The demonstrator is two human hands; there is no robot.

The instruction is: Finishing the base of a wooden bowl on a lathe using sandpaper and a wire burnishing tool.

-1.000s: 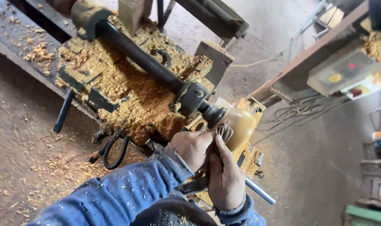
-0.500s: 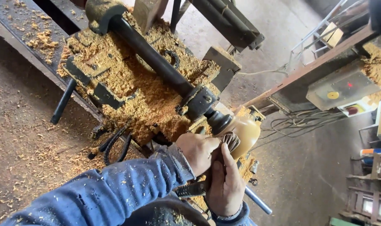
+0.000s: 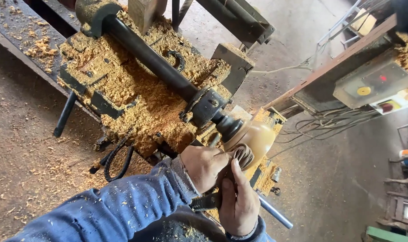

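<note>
The left hand (image 3: 204, 166) is curled shut around a folded brownish pad of abrasive cloth (image 3: 244, 155), pressing it against the near side of a rounded pale wooden piece (image 3: 257, 136) mounted on the lathe. The right hand (image 3: 237, 201) lies just beside it, fingers closed over the same pad from the near side, thumb pointing up towards the wood. Both blue sleeves (image 3: 123, 208) are flecked with wood dust. Beneath the hands a metal bar (image 3: 275, 216) runs out to the right. The wooden piece sits on a dark chuck (image 3: 228, 126) at the end of a long black shaft (image 3: 145, 56). The lathe bed (image 3: 123, 89) to the left lies deep in shavings. On the far right, a grey control box (image 3: 374, 83) sits on a frame.
</note>
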